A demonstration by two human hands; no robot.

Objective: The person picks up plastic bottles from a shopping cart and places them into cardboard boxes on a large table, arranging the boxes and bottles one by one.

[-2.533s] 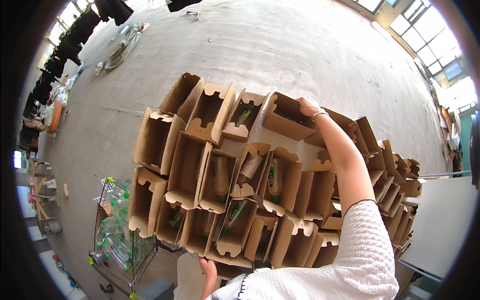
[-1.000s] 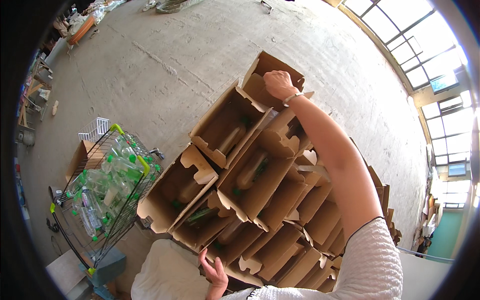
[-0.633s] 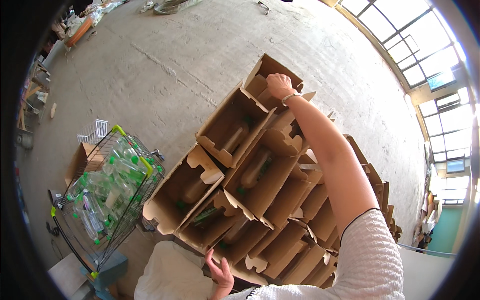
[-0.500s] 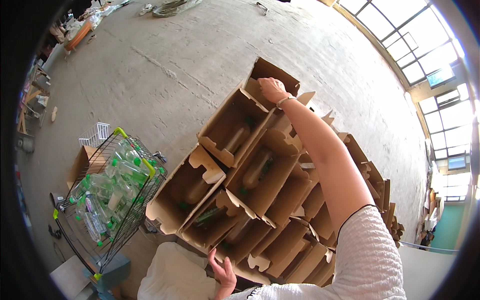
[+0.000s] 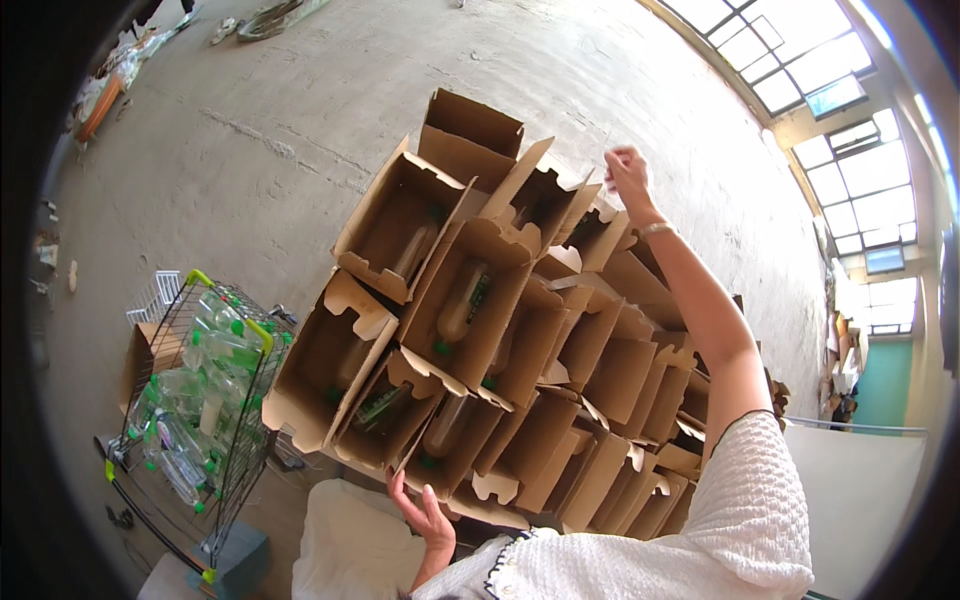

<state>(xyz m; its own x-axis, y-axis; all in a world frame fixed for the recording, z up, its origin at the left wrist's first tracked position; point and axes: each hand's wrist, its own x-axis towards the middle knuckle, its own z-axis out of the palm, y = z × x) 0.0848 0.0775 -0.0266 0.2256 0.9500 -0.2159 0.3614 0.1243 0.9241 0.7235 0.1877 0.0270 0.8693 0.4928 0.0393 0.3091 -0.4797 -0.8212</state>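
Open-topped cardboard boxes [image 5: 360, 420] stand packed in rows in front of me. Clear plastic bottles with green caps lie in several of them, such as a bottle [image 5: 462, 305] with a green label near the middle. My left hand [image 5: 428, 518] is at the near edge, fingers and thumb apart, its fingertips against the side of a box. Over the far edge of the rows, my right hand [image 5: 630, 182] is raised with curled fingers, and nothing shows in it. The insides of many boxes on the right are hidden by flaps and my right arm.
A black wire shopping cart [image 5: 225, 500] with green corner pieces, full of capped bottles [image 5: 205, 375], stands at the left. White cloth [image 5: 345, 545] lies near my left arm. Bare concrete floor [image 5: 330, 90] extends beyond the boxes. Windows [image 5: 790, 60] line the right wall.
My right hand has left the far-left box and moved right along the far edge. The view has shifted, so the boxes and cart appear farther left. My left hand stays at the near edge.
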